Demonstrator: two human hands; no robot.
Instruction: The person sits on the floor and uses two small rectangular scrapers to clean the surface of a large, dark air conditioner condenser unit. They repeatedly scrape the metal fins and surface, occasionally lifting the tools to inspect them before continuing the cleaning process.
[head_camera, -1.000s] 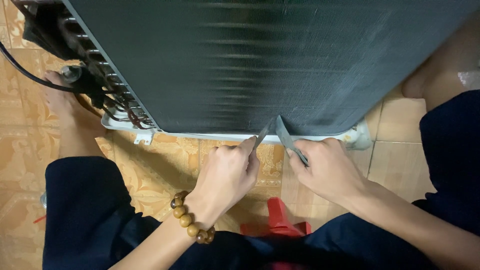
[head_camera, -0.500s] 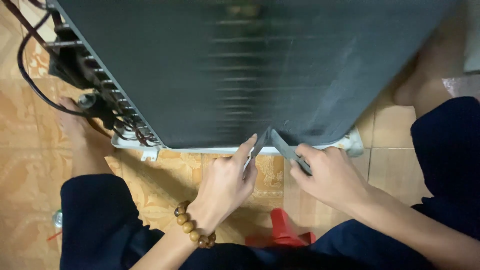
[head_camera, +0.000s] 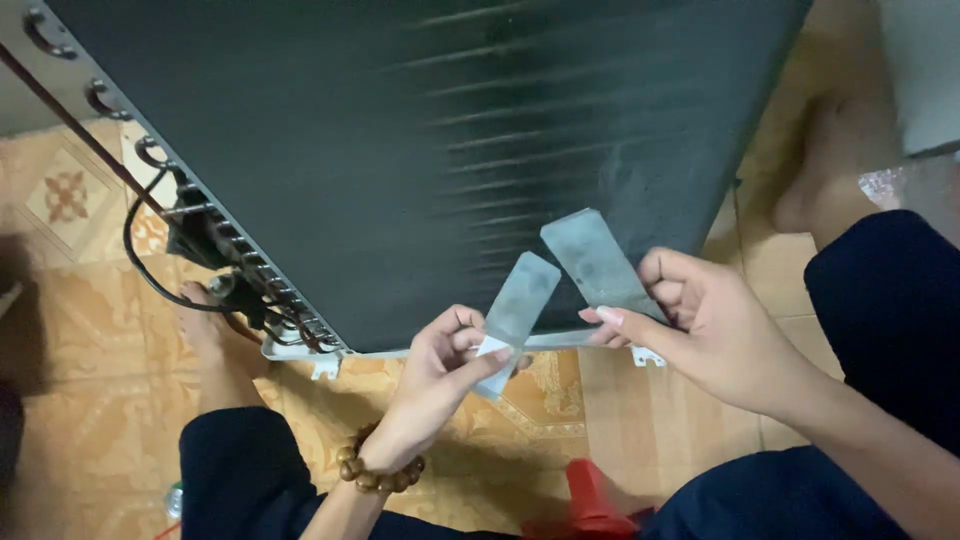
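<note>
Two flat grey metal strips, held side by side in front of the lower edge of the dark finned coil panel (head_camera: 420, 160), tips angled up toward the fins, apparently to keep the flat faces in view. Left strip (head_camera: 518, 300) pinched low between thumb and fingers of left hand (head_camera: 445, 365), clamped firmly. Right strip (head_camera: 597, 262) gripped at its lower end by right hand (head_camera: 700, 325), fingers curled around it. Strips close together, not clearly touching. Panel stood upright on white base rail (head_camera: 330, 352), likely propped there for access. Copper tube bends (head_camera: 150, 155) and black cable (head_camera: 140, 260) at panel's left edge. Wooden bead bracelet (head_camera: 375, 470) on left wrist. Patterned tile floor (head_camera: 90, 330) beneath; red object (head_camera: 590, 495) near knees.
</note>
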